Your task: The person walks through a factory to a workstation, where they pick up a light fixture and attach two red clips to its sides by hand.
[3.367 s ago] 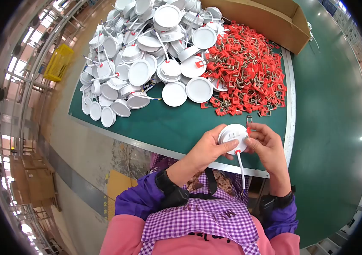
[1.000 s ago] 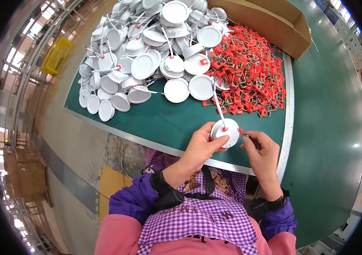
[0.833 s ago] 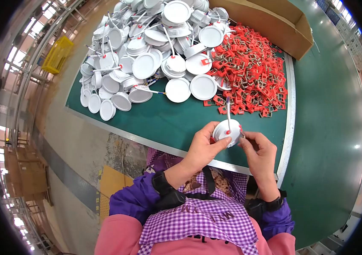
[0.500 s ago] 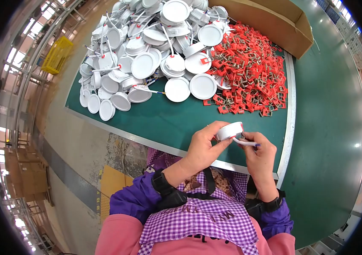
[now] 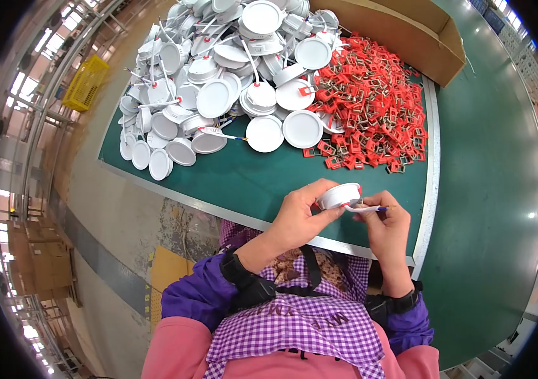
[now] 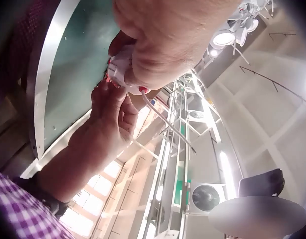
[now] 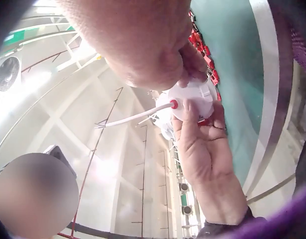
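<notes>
My left hand (image 5: 300,215) grips a round white downlight (image 5: 340,196) above the table's front part, tilted with its side wall showing. A white cable (image 5: 367,209) with bare coloured wire ends leaves a red grommet on its back and points right. At the right side of the lamp body sits a red spring clip (image 5: 360,190); my right hand (image 5: 386,224) pinches its metal part with thumb and fingers. The right wrist view shows the downlight's back (image 7: 195,94) with the left thumb pressed on it. In the left wrist view, my left hand (image 6: 168,42) hides much of the lamp.
A large heap of white downlights (image 5: 215,98) covers the table's back left. Beside it lies a pile of red spring clips (image 5: 376,104), with a cardboard box (image 5: 402,31) behind. A metal edge strip (image 5: 432,139) borders the green table (image 5: 244,180).
My left hand has tilted the downlight; its cable has swung from pointing away to pointing right. My right hand has brought a red clip against the lamp's side.
</notes>
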